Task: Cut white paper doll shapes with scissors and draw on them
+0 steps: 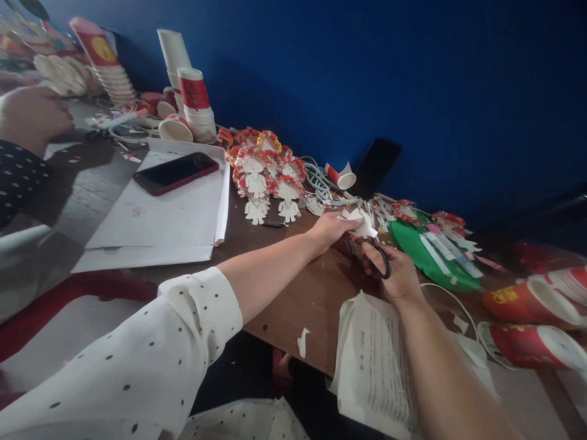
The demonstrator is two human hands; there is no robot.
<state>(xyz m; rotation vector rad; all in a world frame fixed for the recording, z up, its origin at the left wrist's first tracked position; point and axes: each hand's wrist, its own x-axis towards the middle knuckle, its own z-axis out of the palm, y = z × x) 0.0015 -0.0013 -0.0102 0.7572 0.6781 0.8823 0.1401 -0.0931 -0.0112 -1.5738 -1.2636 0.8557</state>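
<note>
My left hand (pixel 332 230) pinches a white paper cutout (pixel 365 225) above the brown table. Just below and to the right, my right hand (pixel 392 269) has its fingers through the black handles of a pair of scissors (pixel 384 263). The scissor blades are mostly hidden beneath the cutout and my fingers. Left of my left hand lies a pile of white paper dolls (pixel 254 180) with red and yellow frilly edges around their heads. White paper scraps (pixel 381 210) are strewn just beyond my hands.
A phone (pixel 176 172) rests on a white box lid (pixel 115 230). Stacked paper cups (pixel 197 107) stand by the blue wall. Right of my hands are a green disc (pixel 410 253) with pens, a printed paper packet (pixel 372 364) and tipped cups (pixel 531 300). Another person's hand (pixel 32 111) is at left.
</note>
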